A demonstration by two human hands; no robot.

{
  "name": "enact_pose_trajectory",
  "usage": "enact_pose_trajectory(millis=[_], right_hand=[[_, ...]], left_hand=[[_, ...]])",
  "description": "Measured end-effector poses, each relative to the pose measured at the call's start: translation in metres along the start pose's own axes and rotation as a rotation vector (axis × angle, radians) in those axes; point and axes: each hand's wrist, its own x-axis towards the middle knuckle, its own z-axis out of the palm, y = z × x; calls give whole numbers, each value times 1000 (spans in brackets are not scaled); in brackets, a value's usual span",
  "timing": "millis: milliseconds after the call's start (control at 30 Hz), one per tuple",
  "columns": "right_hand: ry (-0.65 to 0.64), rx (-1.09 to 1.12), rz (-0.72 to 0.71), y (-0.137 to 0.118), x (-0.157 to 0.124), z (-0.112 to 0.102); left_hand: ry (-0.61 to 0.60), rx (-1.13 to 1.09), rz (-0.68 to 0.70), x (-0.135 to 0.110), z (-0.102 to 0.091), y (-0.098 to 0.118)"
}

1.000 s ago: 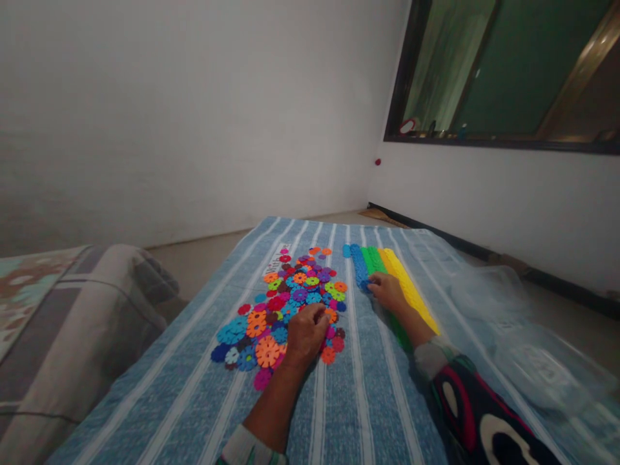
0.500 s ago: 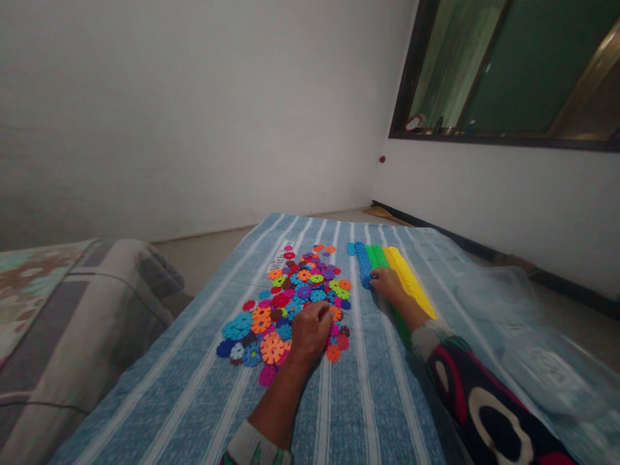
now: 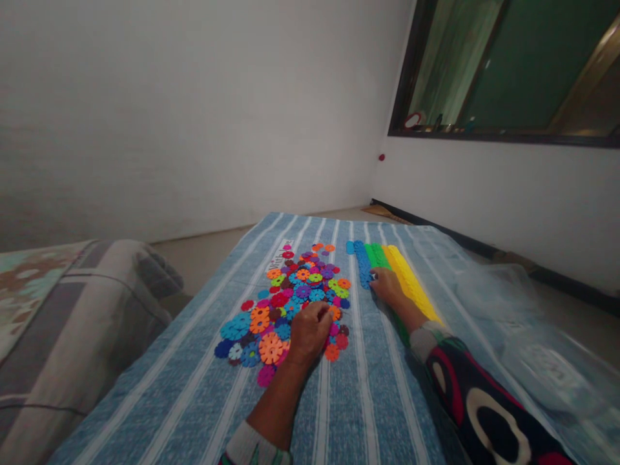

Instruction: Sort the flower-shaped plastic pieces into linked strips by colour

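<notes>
A pile of flat, flower-shaped plastic discs (image 3: 290, 300) in several colours lies on a blue striped cloth (image 3: 368, 394). My left hand (image 3: 309, 332) rests on the pile's near right side with its fingers curled; what they pinch is hidden. To the right lie neat rows of joined discs: a blue row (image 3: 361, 261), a green row (image 3: 376, 256) and a yellow row (image 3: 409, 281). My right hand (image 3: 387, 286) sits at the near end of the blue row, fingers closed on its discs.
A crumpled clear plastic bag (image 3: 527, 336) lies at the cloth's right edge, by the wall under a dark window (image 3: 508, 71). A folded grey blanket (image 3: 82, 323) lies to the left. Bare floor shows beyond the cloth.
My hands have hardly moved. The left hand stays on the pile and the right hand has crept slightly farther along the blue row. The view has shifted a little.
</notes>
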Motion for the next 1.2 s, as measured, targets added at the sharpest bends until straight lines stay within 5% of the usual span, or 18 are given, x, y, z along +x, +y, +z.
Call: enact_pose_trajectory(millis=[533,967,1200], right_hand=[[18,-11,13,-11,-8,-9],[-75,-54,-271,-54,-119,3],[59,284,-100,-35,-82,-3]], left_hand=[[-11,8,-13,0,-2,2],[48,13,-17,2,-11,2],[41,52,11,2,-7,1]])
